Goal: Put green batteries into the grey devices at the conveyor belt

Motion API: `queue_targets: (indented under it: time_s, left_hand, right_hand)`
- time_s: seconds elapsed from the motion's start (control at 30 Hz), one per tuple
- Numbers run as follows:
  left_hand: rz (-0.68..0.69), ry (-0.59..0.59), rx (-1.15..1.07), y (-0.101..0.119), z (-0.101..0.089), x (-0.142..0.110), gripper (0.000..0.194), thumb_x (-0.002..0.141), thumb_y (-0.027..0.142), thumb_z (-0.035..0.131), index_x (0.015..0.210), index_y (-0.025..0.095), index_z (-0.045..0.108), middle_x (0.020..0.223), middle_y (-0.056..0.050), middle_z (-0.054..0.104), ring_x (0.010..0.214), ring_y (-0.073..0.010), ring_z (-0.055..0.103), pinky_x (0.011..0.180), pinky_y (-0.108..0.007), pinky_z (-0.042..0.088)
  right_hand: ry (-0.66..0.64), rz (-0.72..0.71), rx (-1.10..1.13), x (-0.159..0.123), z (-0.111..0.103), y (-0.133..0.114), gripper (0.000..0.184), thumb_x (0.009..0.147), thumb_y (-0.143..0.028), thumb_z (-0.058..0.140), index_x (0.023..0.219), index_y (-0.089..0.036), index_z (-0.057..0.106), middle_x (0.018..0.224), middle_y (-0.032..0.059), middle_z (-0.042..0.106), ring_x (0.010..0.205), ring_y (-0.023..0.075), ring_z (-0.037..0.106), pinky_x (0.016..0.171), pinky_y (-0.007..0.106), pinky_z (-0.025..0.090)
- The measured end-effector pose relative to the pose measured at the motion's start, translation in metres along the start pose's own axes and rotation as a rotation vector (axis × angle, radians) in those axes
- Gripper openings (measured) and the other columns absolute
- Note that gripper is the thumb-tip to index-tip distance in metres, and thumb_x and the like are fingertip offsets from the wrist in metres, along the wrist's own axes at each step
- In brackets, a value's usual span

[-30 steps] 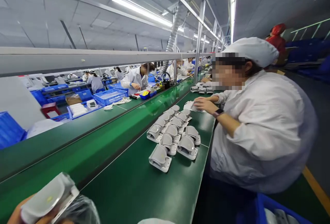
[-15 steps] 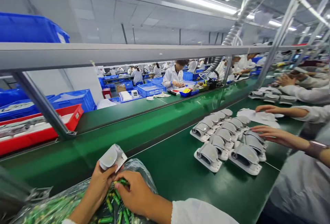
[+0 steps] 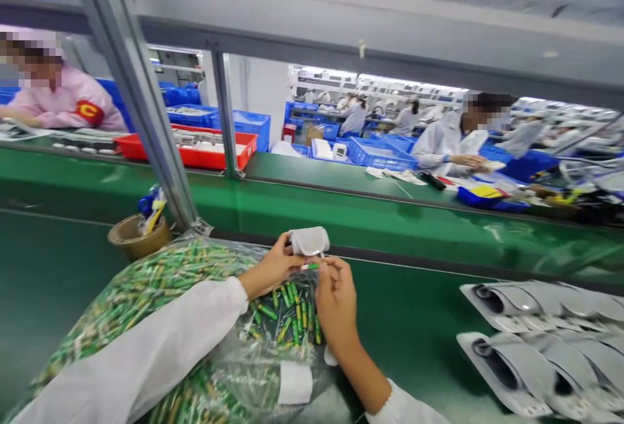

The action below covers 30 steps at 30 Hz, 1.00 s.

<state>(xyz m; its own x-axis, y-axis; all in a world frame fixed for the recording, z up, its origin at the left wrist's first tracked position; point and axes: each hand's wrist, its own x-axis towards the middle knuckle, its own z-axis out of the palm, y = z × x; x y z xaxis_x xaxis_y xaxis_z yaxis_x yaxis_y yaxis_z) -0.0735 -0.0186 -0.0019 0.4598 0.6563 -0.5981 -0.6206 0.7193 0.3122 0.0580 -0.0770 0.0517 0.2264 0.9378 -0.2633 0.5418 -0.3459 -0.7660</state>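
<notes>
My left hand (image 3: 273, 269) is closed on a white curved plastic housing (image 3: 310, 240), holding it up over the bag. Close against the housing's lower edge, my right hand (image 3: 337, 300) pinches a small green battery (image 3: 310, 266); its fingertips hide part of it. Beneath both hands lies a clear plastic bag (image 3: 238, 362), its opening showing loose green-and-gold batteries (image 3: 298, 313). More of the same fill the bag to the left. Similar white housings (image 3: 529, 369) stand in rows on the green bench at the right.
A tape roll (image 3: 127, 235) holding blue-handled tools stands beside a metal post (image 3: 151, 118). Behind the green divider (image 3: 302, 206) are a red tray (image 3: 251, 147) and blue bins. Co-workers sit beyond, one in pink (image 3: 73, 102). A grey rail (image 3: 390, 40) crosses overhead.
The view has swung left, so the hands and bag appear nearer the middle. The neighbouring person's hands at the right have left the view. My left hand still holds the housing.
</notes>
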Motion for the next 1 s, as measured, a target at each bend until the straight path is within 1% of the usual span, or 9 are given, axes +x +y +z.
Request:
queue_targets:
  time_s: [0.13, 0.27, 0.37, 0.47, 0.57, 0.7, 0.87, 0.93, 1.0]
  left_hand:
    - [-0.072, -0.082, -0.065, -0.003, -0.002, -0.004, 0.092, 0.057, 0.008, 0.086, 0.134, 0.025, 0.041, 0.129, -0.009, 0.067, 0.091, -0.014, 0.07, 0.076, -0.023, 0.052]
    - [-0.107, -0.116, -0.07, -0.002, -0.002, -0.008, 0.085, 0.06, 0.002, 0.082, 0.131, 0.026, 0.042, 0.139, -0.008, 0.062, 0.089, -0.0105, 0.067, 0.077, -0.023, 0.052]
    - [-0.102, -0.113, -0.083, -0.003, -0.001, -0.008, 0.083, 0.062, 0.001, 0.081, 0.131, 0.026, 0.042, 0.139, -0.009, 0.061, 0.095, -0.0122, 0.067, 0.083, -0.026, 0.053]
    - [-0.077, -0.099, -0.102, -0.005, -0.002, -0.007, 0.087, 0.061, 0.0, 0.08, 0.133, 0.026, 0.039, 0.138, -0.009, 0.061, 0.093, -0.0132, 0.068, 0.08, -0.026, 0.052]
    - [-0.085, -0.066, -0.12, -0.007, -0.003, -0.006, 0.088, 0.062, -0.003, 0.076, 0.136, 0.025, 0.037, 0.137, -0.01, 0.062, 0.084, -0.0118, 0.067, 0.077, -0.027, 0.051]
    - [-0.11, -0.056, -0.13, -0.01, -0.006, -0.002, 0.076, 0.066, -0.005, 0.073, 0.132, 0.018, 0.045, 0.136, -0.015, 0.063, 0.084, -0.0129, 0.067, 0.074, -0.027, 0.05]
    - [-0.075, -0.109, -0.147, -0.019, -0.01, 0.007, 0.064, 0.063, -0.007, 0.075, 0.121, 0.015, 0.058, 0.137, -0.014, 0.065, 0.088, -0.0129, 0.067, 0.073, -0.024, 0.048]
    - [-0.066, -0.106, -0.164, -0.021, -0.012, 0.01, 0.06, 0.063, -0.007, 0.075, 0.118, 0.014, 0.061, 0.131, -0.015, 0.068, 0.095, -0.017, 0.069, 0.077, -0.025, 0.05]
    - [-0.077, -0.081, -0.169, -0.022, -0.012, 0.01, 0.056, 0.066, -0.007, 0.073, 0.118, 0.012, 0.063, 0.123, -0.015, 0.071, 0.099, -0.0203, 0.071, 0.082, -0.028, 0.053]
  right_hand:
    - [0.065, 0.094, 0.054, -0.002, -0.01, -0.001, 0.056, 0.098, -0.065, 0.056, 0.12, -0.013, 0.058, 0.083, 0.0034, 0.063, 0.055, 0.0075, 0.043, 0.052, 0.02, 0.037]
    - [0.099, 0.135, 0.055, -0.002, -0.014, -0.003, 0.063, 0.09, -0.071, 0.065, 0.114, -0.012, 0.06, 0.061, -0.0047, 0.047, 0.05, 0.006, 0.032, 0.051, 0.02, 0.031]
    - [0.126, 0.181, 0.081, -0.001, -0.014, -0.003, 0.07, 0.085, -0.074, 0.067, 0.113, -0.01, 0.062, 0.059, -0.005, 0.045, 0.052, 0.0068, 0.034, 0.052, 0.02, 0.033]
    - [0.115, 0.195, 0.044, -0.001, -0.014, -0.003, 0.069, 0.084, -0.073, 0.068, 0.11, -0.009, 0.067, 0.058, -0.0037, 0.045, 0.054, 0.0079, 0.039, 0.056, 0.022, 0.039]
    - [0.106, 0.188, 0.026, -0.001, -0.016, -0.005, 0.068, 0.086, -0.072, 0.066, 0.109, -0.008, 0.071, 0.067, 0.0025, 0.059, 0.06, 0.0114, 0.052, 0.063, 0.025, 0.046]
    - [0.157, 0.146, -0.009, 0.001, -0.018, -0.005, 0.062, 0.084, -0.068, 0.068, 0.105, -0.009, 0.075, 0.095, 0.0122, 0.074, 0.082, 0.0182, 0.069, 0.077, 0.028, 0.054]
    - [0.174, 0.101, -0.038, 0.003, -0.019, 0.003, 0.053, 0.086, -0.061, 0.07, 0.105, -0.012, 0.077, 0.104, 0.0109, 0.076, 0.091, 0.0193, 0.072, 0.085, 0.03, 0.055]
    - [0.144, -0.006, -0.11, 0.004, -0.022, 0.007, 0.045, 0.092, -0.055, 0.068, 0.103, -0.014, 0.078, 0.102, 0.0086, 0.075, 0.093, 0.0173, 0.071, 0.087, 0.029, 0.054]
    - [0.115, -0.182, -0.227, 0.006, -0.025, 0.009, 0.034, 0.098, -0.046, 0.065, 0.101, -0.014, 0.078, 0.097, 0.006, 0.074, 0.089, 0.0141, 0.069, 0.083, 0.027, 0.052]
